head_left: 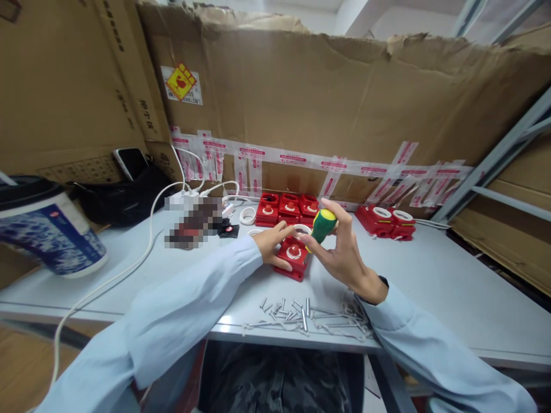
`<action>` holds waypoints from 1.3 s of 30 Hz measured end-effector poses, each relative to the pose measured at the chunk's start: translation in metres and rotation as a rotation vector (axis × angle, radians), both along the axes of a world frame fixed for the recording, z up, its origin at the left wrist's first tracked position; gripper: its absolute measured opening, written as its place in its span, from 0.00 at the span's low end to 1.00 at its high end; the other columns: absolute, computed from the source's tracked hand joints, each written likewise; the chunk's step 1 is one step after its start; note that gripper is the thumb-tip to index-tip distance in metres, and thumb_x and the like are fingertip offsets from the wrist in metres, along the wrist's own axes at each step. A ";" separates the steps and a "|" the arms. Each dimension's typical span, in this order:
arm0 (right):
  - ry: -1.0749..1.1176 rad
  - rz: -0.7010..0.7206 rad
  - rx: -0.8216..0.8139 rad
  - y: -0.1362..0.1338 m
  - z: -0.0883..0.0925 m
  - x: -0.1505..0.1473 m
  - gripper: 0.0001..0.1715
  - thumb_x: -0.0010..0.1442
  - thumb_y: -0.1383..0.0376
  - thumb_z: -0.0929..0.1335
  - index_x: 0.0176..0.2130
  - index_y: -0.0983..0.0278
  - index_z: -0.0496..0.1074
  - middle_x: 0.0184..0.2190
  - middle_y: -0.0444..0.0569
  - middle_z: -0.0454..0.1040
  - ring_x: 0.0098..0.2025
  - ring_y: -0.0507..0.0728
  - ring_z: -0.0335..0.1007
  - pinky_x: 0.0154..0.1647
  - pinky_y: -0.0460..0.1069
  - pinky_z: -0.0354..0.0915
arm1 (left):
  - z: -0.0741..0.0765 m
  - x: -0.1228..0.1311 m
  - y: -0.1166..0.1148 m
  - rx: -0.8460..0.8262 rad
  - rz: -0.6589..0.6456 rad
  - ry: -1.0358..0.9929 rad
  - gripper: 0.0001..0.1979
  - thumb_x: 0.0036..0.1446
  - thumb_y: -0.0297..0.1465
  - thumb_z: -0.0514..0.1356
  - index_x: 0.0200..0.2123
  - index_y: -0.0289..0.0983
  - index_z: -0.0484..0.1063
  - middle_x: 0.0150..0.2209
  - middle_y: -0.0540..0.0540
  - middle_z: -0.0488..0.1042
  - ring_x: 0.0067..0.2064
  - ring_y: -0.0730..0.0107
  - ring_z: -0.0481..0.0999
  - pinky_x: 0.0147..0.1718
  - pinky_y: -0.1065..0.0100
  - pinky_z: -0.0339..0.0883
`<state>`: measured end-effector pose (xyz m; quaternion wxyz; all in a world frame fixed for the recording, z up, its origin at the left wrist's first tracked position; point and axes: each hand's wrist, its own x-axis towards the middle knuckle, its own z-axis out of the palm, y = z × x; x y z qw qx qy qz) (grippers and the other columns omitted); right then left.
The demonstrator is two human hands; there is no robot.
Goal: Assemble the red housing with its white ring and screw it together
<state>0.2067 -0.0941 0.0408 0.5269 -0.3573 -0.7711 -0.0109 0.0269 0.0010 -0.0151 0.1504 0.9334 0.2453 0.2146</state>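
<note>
My right hand (344, 252) is closed round a screwdriver with a green and yellow handle (322, 223), held tip-down over a red square device (294, 259) with a white round centre. My left hand (272, 244) grips that device from its left side and steadies it on the grey table (430, 287). Both arms wear light blue sleeves. The screwdriver's tip is hidden behind my fingers.
Three more red devices (287, 207) stand in a row behind, two others (387, 222) to the right. Several loose screws and metal pins (301, 312) lie near the front edge. A white ring (247, 215), white cables (150, 241), a black bag (124, 198), a phone (130, 162) and a tub (43, 229) sit left. Cardboard walls (344, 97) stand behind.
</note>
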 end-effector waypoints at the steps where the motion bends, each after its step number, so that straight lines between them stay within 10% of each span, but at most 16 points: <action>1: 0.012 0.044 -0.023 -0.001 0.002 0.000 0.38 0.56 0.62 0.69 0.60 0.53 0.48 0.45 0.50 0.67 0.35 0.55 0.70 0.34 0.54 0.72 | 0.000 0.000 0.000 0.001 0.006 0.008 0.39 0.36 0.46 0.69 0.50 0.39 0.60 0.42 0.44 0.60 0.42 0.57 0.69 0.41 0.59 0.67; 14: -0.043 0.453 -0.374 -0.008 0.025 0.018 0.31 0.62 0.69 0.61 0.60 0.54 0.48 0.43 0.48 0.71 0.45 0.55 0.72 0.48 0.56 0.70 | -0.002 -0.001 0.000 0.023 0.045 0.025 0.49 0.35 0.45 0.70 0.59 0.39 0.52 0.45 0.40 0.60 0.44 0.50 0.69 0.40 0.54 0.68; 25: 0.045 -0.005 -0.079 0.000 0.014 0.011 0.28 0.53 0.63 0.71 0.51 0.56 0.60 0.32 0.42 0.68 0.27 0.51 0.68 0.27 0.48 0.71 | 0.005 -0.002 -0.003 -0.011 0.003 0.019 0.41 0.37 0.46 0.69 0.53 0.38 0.58 0.43 0.43 0.60 0.42 0.54 0.70 0.40 0.57 0.68; 30: -0.010 0.281 -0.333 -0.004 0.024 0.017 0.33 0.59 0.66 0.65 0.60 0.55 0.48 0.44 0.49 0.70 0.45 0.55 0.71 0.47 0.54 0.70 | 0.006 -0.002 -0.004 -0.028 0.008 0.020 0.40 0.37 0.45 0.69 0.52 0.40 0.58 0.43 0.44 0.61 0.42 0.56 0.70 0.40 0.59 0.68; 33: -0.001 0.344 -0.393 -0.002 0.026 0.019 0.31 0.59 0.65 0.65 0.58 0.55 0.50 0.39 0.46 0.71 0.39 0.54 0.73 0.42 0.52 0.72 | 0.004 -0.001 -0.004 -0.013 0.034 0.028 0.40 0.36 0.44 0.70 0.52 0.41 0.58 0.43 0.44 0.61 0.43 0.55 0.70 0.40 0.58 0.68; 39: -0.032 -0.063 -0.114 -0.002 0.018 0.011 0.31 0.53 0.61 0.70 0.53 0.55 0.58 0.38 0.46 0.70 0.25 0.50 0.66 0.25 0.49 0.70 | 0.004 0.000 -0.004 0.020 0.054 0.060 0.43 0.36 0.47 0.69 0.53 0.39 0.57 0.43 0.43 0.60 0.41 0.55 0.70 0.39 0.59 0.68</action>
